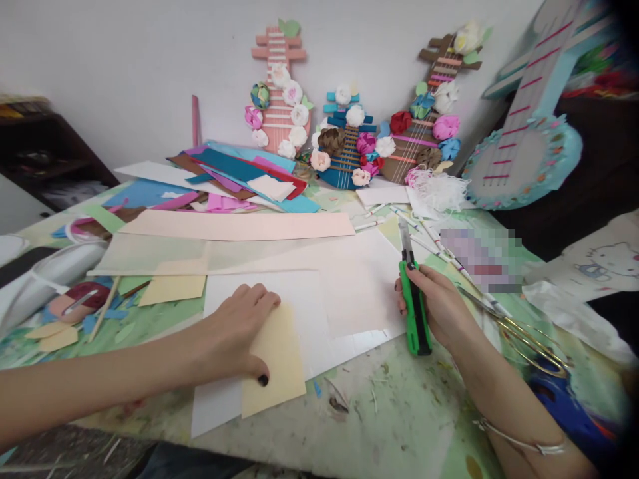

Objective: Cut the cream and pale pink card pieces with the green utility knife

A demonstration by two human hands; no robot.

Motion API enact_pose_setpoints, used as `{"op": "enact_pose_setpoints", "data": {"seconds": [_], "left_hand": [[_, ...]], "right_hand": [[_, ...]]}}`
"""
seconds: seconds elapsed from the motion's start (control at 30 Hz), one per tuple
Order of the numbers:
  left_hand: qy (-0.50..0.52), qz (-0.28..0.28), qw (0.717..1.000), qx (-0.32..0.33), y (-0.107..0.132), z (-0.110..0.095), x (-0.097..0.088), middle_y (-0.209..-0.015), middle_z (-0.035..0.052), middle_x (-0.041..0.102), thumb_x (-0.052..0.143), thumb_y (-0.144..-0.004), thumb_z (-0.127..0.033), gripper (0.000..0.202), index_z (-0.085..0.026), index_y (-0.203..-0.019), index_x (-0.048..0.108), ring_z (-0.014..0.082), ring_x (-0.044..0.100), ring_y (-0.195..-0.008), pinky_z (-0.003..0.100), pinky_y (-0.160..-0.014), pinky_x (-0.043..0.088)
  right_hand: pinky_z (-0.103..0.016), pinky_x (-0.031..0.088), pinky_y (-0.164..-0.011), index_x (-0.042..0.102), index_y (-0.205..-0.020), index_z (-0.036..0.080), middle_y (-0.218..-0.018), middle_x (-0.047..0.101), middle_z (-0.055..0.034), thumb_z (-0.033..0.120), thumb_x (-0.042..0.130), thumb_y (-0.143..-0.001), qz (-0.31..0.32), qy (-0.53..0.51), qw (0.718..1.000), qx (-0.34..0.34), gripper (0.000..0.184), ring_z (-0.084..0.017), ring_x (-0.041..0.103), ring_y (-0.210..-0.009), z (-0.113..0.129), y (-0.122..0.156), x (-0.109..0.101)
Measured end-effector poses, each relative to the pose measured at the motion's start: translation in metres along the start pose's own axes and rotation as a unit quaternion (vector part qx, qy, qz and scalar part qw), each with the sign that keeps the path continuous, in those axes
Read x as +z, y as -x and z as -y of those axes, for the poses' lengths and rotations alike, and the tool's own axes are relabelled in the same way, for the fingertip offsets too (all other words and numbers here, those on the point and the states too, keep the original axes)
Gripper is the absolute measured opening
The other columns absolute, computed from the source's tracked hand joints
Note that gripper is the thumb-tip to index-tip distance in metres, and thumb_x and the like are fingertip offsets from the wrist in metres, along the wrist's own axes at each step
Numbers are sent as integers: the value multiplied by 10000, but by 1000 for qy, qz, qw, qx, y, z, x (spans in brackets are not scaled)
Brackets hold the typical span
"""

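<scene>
The right hand (439, 303) grasped a green-and-black utility knife (412, 303), blade (404, 234) pointing away, while a pale yellow rectangular paper sheet (282, 359) lay to its left, long axis running near to far, under the closer left hand (244, 326), which rested spread and unclenched.

my left hand (249, 326) hides part of the yellow card (280, 366) | I see the light-blue guitar (522, 156) cut off at the top edge | I can't read the pixelated patch (480, 259)
</scene>
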State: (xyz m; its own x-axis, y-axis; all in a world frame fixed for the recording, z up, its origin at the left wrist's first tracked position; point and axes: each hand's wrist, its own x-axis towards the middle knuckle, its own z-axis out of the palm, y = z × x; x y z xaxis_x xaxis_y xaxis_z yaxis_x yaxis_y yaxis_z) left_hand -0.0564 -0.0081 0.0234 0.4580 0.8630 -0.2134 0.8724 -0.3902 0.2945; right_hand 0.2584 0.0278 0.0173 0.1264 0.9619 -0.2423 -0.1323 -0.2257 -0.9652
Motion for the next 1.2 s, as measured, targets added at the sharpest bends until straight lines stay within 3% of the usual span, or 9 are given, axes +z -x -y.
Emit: {"op": "enact_pose_setpoints", "data": {"seconds": [0.1,0.27,0.63,0.83,0.9,0.97,1.03,1.1,1.2], "left_hand": [[-27,-12,1000,8,2,0,1,-1180,123,473,845,-471,-417,805,-153,-1147,498,323,426,-1064,413,-896,383],[-19,25,1000,1,11,-5,4,-1166,113,478,851,-425,-424,921,-176,-1221,461,329,431,-1061,423,-892,380],[-9,23,1000,-3,19,-22,4,-1050,78,468,799,-462,-379,597,-175,-937,500,277,429,-941,378,-775,407],[56,-4,998,14,27,-18,17,-1170,95,484,751,-496,-250,832,-214,-1255,413,316,462,-1080,433,-894,413],[98,-3,995,-4,25,-18,13,-1145,81,532,694,-554,-213,753,-220,-1255,421,285,519,-1052,393,-862,442],[166,23,986,-18,15,-20,3,-1016,38,608,608,-665,-204,496,-222,-1149,501,220,591,-919,318,-751,472],[254,65,965,13,-2,-21,-11,-816,-5,636,551,-778,-263,192,-207,-959,576,162,602,-738,254,-623,461],[338,30,940,45,-29,-22,-26,-766,-4,647,569,-815,-313,140,-179,-840,599,138,607,-698,226,-589,456],[425,-13,902,70,-82,-23,-41,-825,39,698,686,-735,-279,184,-135,-841,640,156,652,-752,250,-654,510]], "right_hand": [[-239,429,-377,517,-786,190,-683,558,25,318,606,-812,0,2,1000,-5,158,-104,529,-431,0,0,1],[-238,424,-376,515,-774,192,-682,561,21,324,613,-803,3,4,1000,-11,167,-105,532,-436,0,-1,2],[-234,423,-377,502,-764,198,-665,564,24,347,644,-766,2,3,1000,-7,206,-105,530,-437,2,2,2],[-234,426,-382,501,-777,204,-669,574,25,369,657,-749,4,5,1000,-5,229,-104,529,-434,3,2,2],[-234,427,-383,502,-778,203,-664,575,28,366,655,-750,6,5,1000,-6,226,-105,532,-435,2,2,2],[-233,425,-383,505,-777,201,-662,577,29,368,657,-751,8,4,1000,-7,227,-107,540,-439,2,3,1],[-225,409,-377,518,-770,196,-657,584,28,381,665,-751,17,9,1000,-12,237,-99,530,-427,1,3,0],[-211,367,-351,542,-744,182,-603,572,29,404,677,-746,37,30,999,-14,259,-79,481,-380,1,5,1],[-198,278,-299,591,-725,152,-517,561,25,418,725,-697,70,79,994,-7,299,-50,380,-302,1,8,4]]}}
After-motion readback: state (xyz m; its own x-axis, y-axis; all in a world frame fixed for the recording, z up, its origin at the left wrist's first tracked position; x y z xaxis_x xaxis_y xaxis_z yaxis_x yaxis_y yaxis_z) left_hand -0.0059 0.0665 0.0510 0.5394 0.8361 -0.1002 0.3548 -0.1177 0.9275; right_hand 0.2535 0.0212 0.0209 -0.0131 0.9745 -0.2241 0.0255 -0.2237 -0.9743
